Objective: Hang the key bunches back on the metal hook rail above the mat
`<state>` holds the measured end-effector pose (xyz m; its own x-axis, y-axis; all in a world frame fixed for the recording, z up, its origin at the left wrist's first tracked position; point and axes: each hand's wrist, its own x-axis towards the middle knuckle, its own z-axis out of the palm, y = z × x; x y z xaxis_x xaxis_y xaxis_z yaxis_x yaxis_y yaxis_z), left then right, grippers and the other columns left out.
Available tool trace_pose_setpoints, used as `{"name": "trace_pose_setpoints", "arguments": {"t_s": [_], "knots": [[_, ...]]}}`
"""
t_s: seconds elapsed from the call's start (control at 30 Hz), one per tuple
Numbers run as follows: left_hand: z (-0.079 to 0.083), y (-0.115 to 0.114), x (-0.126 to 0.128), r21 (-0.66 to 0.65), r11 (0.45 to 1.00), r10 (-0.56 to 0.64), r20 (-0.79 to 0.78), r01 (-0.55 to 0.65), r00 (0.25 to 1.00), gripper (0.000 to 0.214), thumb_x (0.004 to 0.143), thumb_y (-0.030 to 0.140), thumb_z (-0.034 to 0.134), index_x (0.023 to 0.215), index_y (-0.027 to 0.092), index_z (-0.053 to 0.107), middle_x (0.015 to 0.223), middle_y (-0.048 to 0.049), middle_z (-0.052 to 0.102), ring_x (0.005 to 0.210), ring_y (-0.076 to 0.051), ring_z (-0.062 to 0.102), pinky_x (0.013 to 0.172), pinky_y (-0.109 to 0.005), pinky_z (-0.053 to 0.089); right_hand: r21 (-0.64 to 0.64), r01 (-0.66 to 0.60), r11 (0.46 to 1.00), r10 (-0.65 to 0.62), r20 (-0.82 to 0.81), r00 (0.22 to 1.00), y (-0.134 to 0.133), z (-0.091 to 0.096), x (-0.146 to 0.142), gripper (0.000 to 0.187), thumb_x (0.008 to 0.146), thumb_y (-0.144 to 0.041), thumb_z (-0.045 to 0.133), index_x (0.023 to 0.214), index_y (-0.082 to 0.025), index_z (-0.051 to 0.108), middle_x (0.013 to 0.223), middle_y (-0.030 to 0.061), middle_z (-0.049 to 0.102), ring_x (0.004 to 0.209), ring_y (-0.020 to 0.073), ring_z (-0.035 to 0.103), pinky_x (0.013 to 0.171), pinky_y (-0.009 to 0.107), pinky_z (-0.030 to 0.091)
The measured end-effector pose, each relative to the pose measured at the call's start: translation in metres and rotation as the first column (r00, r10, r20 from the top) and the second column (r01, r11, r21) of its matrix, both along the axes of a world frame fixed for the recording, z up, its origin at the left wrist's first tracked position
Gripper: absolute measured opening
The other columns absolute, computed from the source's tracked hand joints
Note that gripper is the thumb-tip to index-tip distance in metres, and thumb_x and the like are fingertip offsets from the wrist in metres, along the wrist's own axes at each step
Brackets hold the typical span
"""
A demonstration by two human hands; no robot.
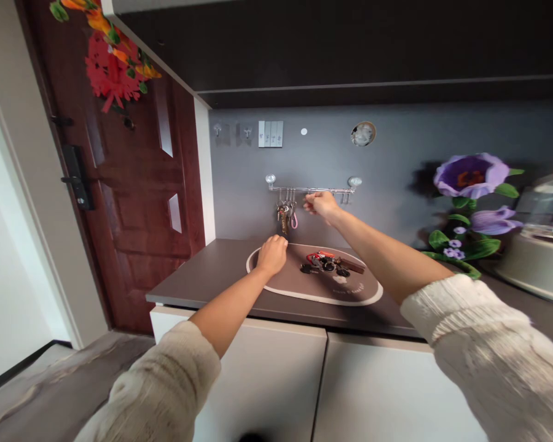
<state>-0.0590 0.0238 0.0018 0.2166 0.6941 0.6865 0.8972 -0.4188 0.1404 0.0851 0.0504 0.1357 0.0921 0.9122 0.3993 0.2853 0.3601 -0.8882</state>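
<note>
My right hand [321, 205] is raised at the clear hook rail [311, 189] on the grey back panel, its fingers closed in a pinch; whatever is in them, if anything, is hidden. My left hand [273, 255] is low over the left part of the brown oval mat [299, 288], fingers curled, their tips out of sight. Just above it, a bunch of keys [286, 210] with a brown tag and a pink loop hangs from the rail's left hooks. A pile of keys and fobs [329, 264], with some red and orange pieces, lies on the mat right of my left hand.
A dark cabinet [350, 49] overhangs the counter [188, 282]. On the right stand purple flowers [472, 178] and a cream appliance [539, 264] with a clear top. Small adhesive hooks [246, 132] and a round hole [363, 133] show on the panel. A red-brown door [142, 202] is at left.
</note>
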Motion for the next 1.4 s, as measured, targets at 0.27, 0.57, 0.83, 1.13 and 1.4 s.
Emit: {"name": "trace_pose_setpoints", "arguments": {"t_s": [0.27, 0.57, 0.83, 1.13, 1.4], "knots": [[0.007, -0.011, 0.01, -0.008, 0.999, -0.036, 0.134, 0.038, 0.99, 0.029, 0.089, 0.024, 0.029, 0.086, 0.016, 0.057, 0.091, -0.0073, 0.058, 0.089, -0.017, 0.052, 0.081, -0.028, 0.037, 0.048, -0.05, 0.998, 0.049, 0.011, 0.999, -0.035, -0.01, 0.013, 0.013, 0.081, -0.015, 0.049, 0.069, -0.013, 0.051, 0.058, 0.0006, 0.056, 0.048, 0.0048, 0.048, 0.05, 0.016, 0.039], [0.01, -0.013, 0.033, -0.02, 0.995, -0.085, 0.247, 0.093, 0.965, 0.027, 0.087, 0.023, 0.032, 0.086, 0.015, 0.058, 0.092, -0.0078, 0.059, 0.088, -0.017, 0.053, 0.08, -0.028, 0.038, 0.019, -0.004, 1.0, 0.004, -0.009, 1.0, -0.046, -0.064, 0.036, 0.009, 0.08, -0.014, 0.048, 0.074, -0.013, 0.054, 0.059, 0.0011, 0.057, 0.052, 0.0063, 0.052, 0.053, 0.017, 0.042], [0.002, -0.016, 0.03, -0.114, 0.984, -0.11, 0.204, 0.135, 0.973, 0.021, 0.083, 0.025, 0.041, 0.078, 0.016, 0.059, 0.084, -0.0063, 0.06, 0.082, -0.016, 0.054, 0.075, -0.027, 0.04, 0.129, 0.034, 0.991, -0.065, 0.248, 0.967, -0.039, -0.112, 0.051, 0.013, 0.077, -0.025, 0.051, 0.078, -0.015, 0.059, 0.068, 0.0011, 0.062, 0.059, 0.0093, 0.053, 0.062, 0.021, 0.041], [-0.002, -0.016, 0.023, -0.288, 0.949, -0.091, 0.147, 0.13, 0.985, 0.028, 0.08, 0.035, 0.044, 0.074, 0.017, 0.064, 0.082, -0.0057, 0.066, 0.074, -0.016, 0.056, 0.07, -0.026, 0.04, 0.281, -0.001, 0.96, -0.181, 0.62, 0.763, -0.053, -0.128, 0.044, 0.016, 0.078, -0.018, 0.046, 0.081, -0.017, 0.062, 0.08, 0.004, 0.065, 0.073, 0.0137, 0.054, 0.072, 0.024, 0.038], [-0.008, -0.011, 0.021, -0.351, 0.914, -0.155, 0.161, 0.203, 0.975, 0.022, 0.074, 0.032, 0.048, 0.071, 0.018, 0.065, 0.077, -0.0039, 0.066, 0.069, -0.014, 0.055, 0.067, -0.025, 0.04, 0.347, -0.027, 0.937, -0.249, 0.723, 0.644, -0.053, -0.133, 0.044, 0.018, 0.081, -0.02, 0.045, 0.081, -0.017, 0.063, 0.08, 0.0067, 0.065, 0.079, 0.018, 0.05, 0.071, 0.027, 0.036]]}}
